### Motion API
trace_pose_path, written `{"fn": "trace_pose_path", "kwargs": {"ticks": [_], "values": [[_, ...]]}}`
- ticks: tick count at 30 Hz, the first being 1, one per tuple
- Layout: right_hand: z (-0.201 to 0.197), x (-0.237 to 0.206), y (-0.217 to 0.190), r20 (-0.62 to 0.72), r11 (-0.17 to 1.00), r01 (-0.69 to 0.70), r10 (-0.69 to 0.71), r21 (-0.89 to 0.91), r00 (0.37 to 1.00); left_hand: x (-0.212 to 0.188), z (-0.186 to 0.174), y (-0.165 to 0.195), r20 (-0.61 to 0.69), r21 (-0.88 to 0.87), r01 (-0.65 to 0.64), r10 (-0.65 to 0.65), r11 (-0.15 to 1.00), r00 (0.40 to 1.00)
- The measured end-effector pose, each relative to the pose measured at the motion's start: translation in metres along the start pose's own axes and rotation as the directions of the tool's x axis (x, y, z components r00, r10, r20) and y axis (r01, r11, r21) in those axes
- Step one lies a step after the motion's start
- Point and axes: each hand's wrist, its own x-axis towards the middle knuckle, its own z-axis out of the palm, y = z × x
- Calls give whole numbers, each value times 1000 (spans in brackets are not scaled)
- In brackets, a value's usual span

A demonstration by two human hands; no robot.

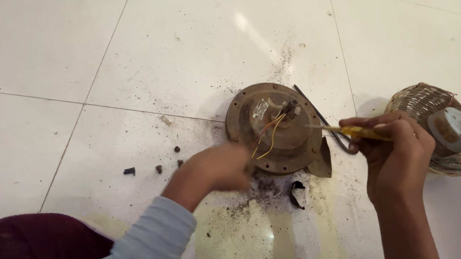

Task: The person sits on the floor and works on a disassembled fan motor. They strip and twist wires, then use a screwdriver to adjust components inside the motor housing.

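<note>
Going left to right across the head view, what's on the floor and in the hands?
Small dark bits → left hand → rusty round housing → right hand holding a yellow screwdriver → wound motor core.

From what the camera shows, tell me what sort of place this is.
Probably a floor-level repair spot: white floor tiles, a rusty motor housing opened with wires out, a wound motor core and dark debris.

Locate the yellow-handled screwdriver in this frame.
In the head view, right of centre: the right hand holds the yellow-handled screwdriver, tip toward the round rusty motor housing.
</note>
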Motion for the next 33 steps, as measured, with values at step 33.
{"fn": "trace_pose_path", "kwargs": {"ticks": [33], "values": [[45, 28, -17, 250, 743, 437, -359, -507, 899, 13, 21, 30, -626, 56, 89, -35, 994, 779]]}}
